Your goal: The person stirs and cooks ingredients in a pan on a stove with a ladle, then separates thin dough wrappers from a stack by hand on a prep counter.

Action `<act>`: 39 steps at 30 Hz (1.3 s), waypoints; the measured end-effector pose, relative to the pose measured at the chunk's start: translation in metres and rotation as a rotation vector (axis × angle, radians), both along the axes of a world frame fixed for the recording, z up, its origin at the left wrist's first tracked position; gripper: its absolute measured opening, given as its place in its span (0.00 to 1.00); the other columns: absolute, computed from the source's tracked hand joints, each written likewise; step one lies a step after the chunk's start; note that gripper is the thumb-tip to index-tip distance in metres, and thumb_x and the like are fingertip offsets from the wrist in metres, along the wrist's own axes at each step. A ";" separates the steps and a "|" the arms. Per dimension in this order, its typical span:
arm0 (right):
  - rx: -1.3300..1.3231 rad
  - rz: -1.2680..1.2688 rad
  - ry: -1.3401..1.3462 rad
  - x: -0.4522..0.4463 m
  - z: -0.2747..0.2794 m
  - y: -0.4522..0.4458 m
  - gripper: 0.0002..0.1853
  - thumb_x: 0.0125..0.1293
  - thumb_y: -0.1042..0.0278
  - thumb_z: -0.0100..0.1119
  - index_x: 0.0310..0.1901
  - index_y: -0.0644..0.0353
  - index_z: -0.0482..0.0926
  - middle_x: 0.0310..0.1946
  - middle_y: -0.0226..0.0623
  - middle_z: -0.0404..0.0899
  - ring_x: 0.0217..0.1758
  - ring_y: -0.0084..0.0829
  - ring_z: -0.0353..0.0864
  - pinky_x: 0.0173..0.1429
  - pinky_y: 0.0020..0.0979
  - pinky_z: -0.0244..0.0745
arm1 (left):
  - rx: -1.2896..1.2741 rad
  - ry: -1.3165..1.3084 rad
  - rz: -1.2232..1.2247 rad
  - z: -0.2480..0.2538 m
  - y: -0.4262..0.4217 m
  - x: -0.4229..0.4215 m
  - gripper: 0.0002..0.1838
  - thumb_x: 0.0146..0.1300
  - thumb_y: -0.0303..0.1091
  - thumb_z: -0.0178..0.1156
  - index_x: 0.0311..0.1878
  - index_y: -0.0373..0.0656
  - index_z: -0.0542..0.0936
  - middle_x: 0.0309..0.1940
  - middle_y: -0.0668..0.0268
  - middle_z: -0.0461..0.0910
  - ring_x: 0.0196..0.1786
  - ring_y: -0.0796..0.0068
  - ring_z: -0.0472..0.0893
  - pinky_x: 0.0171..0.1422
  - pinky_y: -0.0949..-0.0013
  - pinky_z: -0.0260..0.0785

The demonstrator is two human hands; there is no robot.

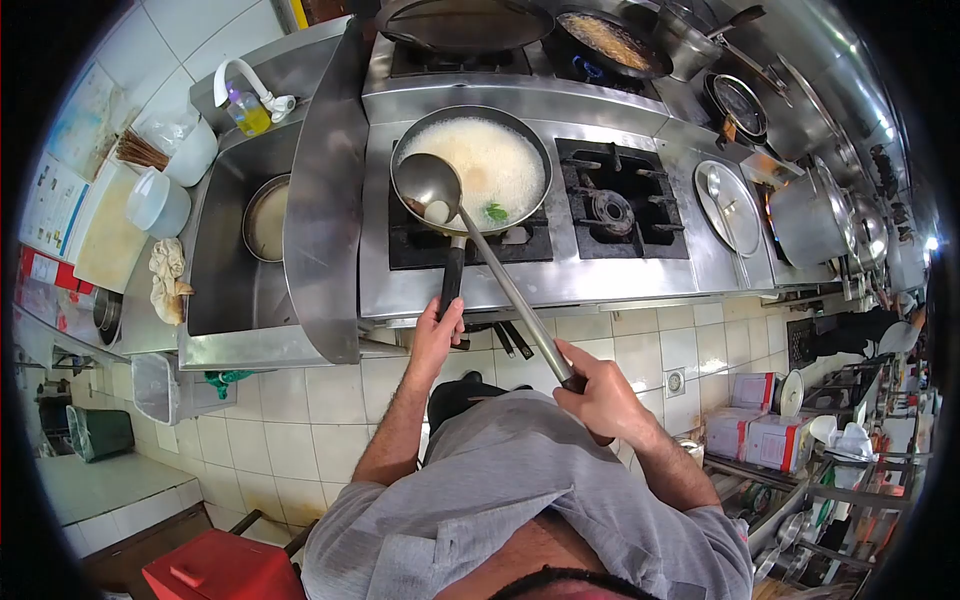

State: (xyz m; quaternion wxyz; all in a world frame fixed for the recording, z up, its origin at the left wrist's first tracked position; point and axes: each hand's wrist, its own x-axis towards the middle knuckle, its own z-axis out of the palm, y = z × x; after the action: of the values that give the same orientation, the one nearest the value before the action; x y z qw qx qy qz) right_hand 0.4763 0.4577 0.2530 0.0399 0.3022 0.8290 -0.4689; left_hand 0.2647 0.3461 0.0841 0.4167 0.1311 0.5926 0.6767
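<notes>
A pan (545,150) of pale, foamy liquid sits on the stove's front left burner, with a green leaf (496,211) near its front rim. My left hand (437,328) is wrapped round the pan's black handle (453,278). My right hand (600,388) grips the dark end of a long metal ladle (428,182). The ladle's bowl is over the left part of the pan, and a small whitish patch shows at its lower edge. Whether the bowl touches the liquid I cannot tell.
Right of the pan is a black burner grate (614,208), then a round metal lid or plate (728,210). Behind, another pan (612,42) holds frying food. A sink (245,290) with a pan inside lies left. A large pot (808,215) stands far right.
</notes>
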 end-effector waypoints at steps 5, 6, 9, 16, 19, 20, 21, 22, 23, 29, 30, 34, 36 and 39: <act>-0.367 -0.157 0.117 -0.012 0.001 0.016 0.31 0.53 0.75 0.60 0.61 0.70 0.66 0.21 0.34 0.75 0.23 0.22 0.73 0.30 0.24 0.69 | 0.013 0.021 -0.012 -0.005 -0.005 0.001 0.17 0.70 0.50 0.46 0.38 0.45 0.72 0.20 0.73 0.70 0.21 0.84 0.66 0.27 0.78 0.59; -0.472 -0.193 0.132 -0.016 0.003 0.020 0.31 0.53 0.76 0.60 0.61 0.69 0.66 0.21 0.32 0.75 0.23 0.21 0.72 0.29 0.24 0.68 | 0.024 0.019 -0.015 -0.009 -0.006 0.000 0.21 0.71 0.54 0.42 0.41 0.45 0.73 0.21 0.72 0.70 0.22 0.83 0.67 0.28 0.78 0.60; -0.635 -0.283 0.189 -0.022 -0.003 0.025 0.31 0.52 0.78 0.60 0.60 0.67 0.68 0.20 0.32 0.75 0.20 0.19 0.71 0.24 0.23 0.66 | 0.123 -0.073 0.009 -0.019 -0.011 0.000 0.29 0.70 0.60 0.35 0.49 0.44 0.73 0.23 0.71 0.70 0.24 0.82 0.68 0.28 0.77 0.61; -0.924 -0.501 0.361 -0.012 0.009 0.017 0.31 0.51 0.78 0.62 0.60 0.65 0.68 0.19 0.34 0.74 0.17 0.22 0.73 0.17 0.22 0.67 | 0.226 -0.384 0.009 -0.057 -0.028 0.003 0.35 0.66 0.66 0.33 0.50 0.41 0.73 0.20 0.72 0.68 0.22 0.79 0.67 0.31 0.71 0.65; -0.977 -0.605 0.474 0.015 0.023 0.009 0.31 0.50 0.79 0.63 0.59 0.65 0.68 0.20 0.35 0.75 0.18 0.22 0.73 0.17 0.23 0.67 | 0.086 -0.370 -0.156 -0.090 -0.037 0.018 0.35 0.65 0.68 0.35 0.42 0.43 0.74 0.17 0.73 0.64 0.19 0.79 0.63 0.31 0.71 0.63; -0.961 -0.617 0.515 0.029 0.026 0.006 0.31 0.50 0.79 0.63 0.59 0.65 0.68 0.20 0.35 0.75 0.18 0.22 0.74 0.17 0.23 0.67 | 0.043 -0.359 -0.216 -0.100 -0.041 0.023 0.33 0.66 0.67 0.37 0.41 0.43 0.74 0.17 0.73 0.65 0.19 0.80 0.64 0.29 0.72 0.63; -0.939 -0.635 0.558 0.043 0.029 0.001 0.32 0.49 0.79 0.63 0.59 0.65 0.68 0.20 0.35 0.75 0.18 0.22 0.74 0.17 0.23 0.67 | 0.000 -0.347 -0.283 -0.110 -0.045 0.027 0.32 0.66 0.65 0.39 0.41 0.42 0.74 0.17 0.73 0.65 0.19 0.81 0.64 0.28 0.73 0.62; -0.904 -0.671 0.583 0.057 0.033 -0.006 0.31 0.50 0.78 0.62 0.60 0.65 0.68 0.19 0.34 0.75 0.17 0.22 0.73 0.17 0.24 0.67 | -0.124 -0.282 -0.358 -0.127 -0.049 0.030 0.30 0.66 0.64 0.41 0.40 0.42 0.74 0.18 0.73 0.66 0.19 0.82 0.65 0.26 0.75 0.61; -0.880 -0.732 0.625 0.072 0.037 -0.013 0.31 0.50 0.78 0.62 0.60 0.65 0.68 0.19 0.34 0.75 0.17 0.22 0.73 0.17 0.24 0.67 | -0.245 -0.208 -0.441 -0.142 -0.053 0.031 0.29 0.66 0.62 0.43 0.40 0.42 0.74 0.18 0.73 0.67 0.19 0.82 0.65 0.24 0.76 0.61; -0.685 -1.064 0.857 0.197 0.049 -0.099 0.34 0.52 0.77 0.59 0.63 0.69 0.62 0.20 0.37 0.75 0.17 0.24 0.73 0.17 0.25 0.67 | -0.573 0.345 -0.980 -0.227 -0.088 0.022 0.18 0.66 0.49 0.52 0.33 0.41 0.74 0.13 0.70 0.66 0.14 0.80 0.66 0.17 0.74 0.58; -0.645 -1.130 0.920 0.219 0.050 -0.117 0.34 0.52 0.78 0.60 0.63 0.70 0.60 0.21 0.38 0.76 0.18 0.24 0.73 0.16 0.26 0.67 | -0.575 0.413 -1.072 -0.241 -0.090 0.020 0.18 0.66 0.48 0.52 0.32 0.41 0.74 0.13 0.70 0.67 0.14 0.80 0.66 0.18 0.74 0.58; -0.447 -1.443 1.086 0.306 0.056 -0.202 0.34 0.52 0.79 0.61 0.62 0.70 0.60 0.25 0.38 0.77 0.19 0.24 0.75 0.15 0.24 0.69 | -0.543 0.536 -1.321 -0.304 -0.079 0.022 0.18 0.65 0.47 0.52 0.31 0.41 0.74 0.15 0.68 0.69 0.16 0.79 0.67 0.19 0.74 0.59; -0.311 -1.576 1.120 0.345 0.068 -0.238 0.31 0.52 0.80 0.60 0.60 0.69 0.64 0.24 0.36 0.77 0.18 0.22 0.75 0.15 0.22 0.70 | -0.521 0.561 -1.387 -0.309 -0.069 0.044 0.18 0.65 0.47 0.52 0.30 0.40 0.74 0.16 0.67 0.70 0.16 0.79 0.68 0.19 0.73 0.59; -0.099 -1.785 1.111 0.402 0.079 -0.297 0.23 0.53 0.79 0.60 0.53 0.68 0.71 0.24 0.34 0.76 0.18 0.20 0.75 0.15 0.20 0.69 | -0.451 0.547 -1.442 -0.326 -0.058 0.072 0.17 0.65 0.46 0.53 0.29 0.40 0.74 0.18 0.66 0.72 0.17 0.78 0.69 0.20 0.73 0.60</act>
State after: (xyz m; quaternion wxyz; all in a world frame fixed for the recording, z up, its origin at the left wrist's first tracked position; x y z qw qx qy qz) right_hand 0.8779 0.1604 0.3323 -0.6935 0.5436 0.1873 -0.4341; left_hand 0.3364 0.2884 -0.2417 0.6076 0.5555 0.5655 0.0488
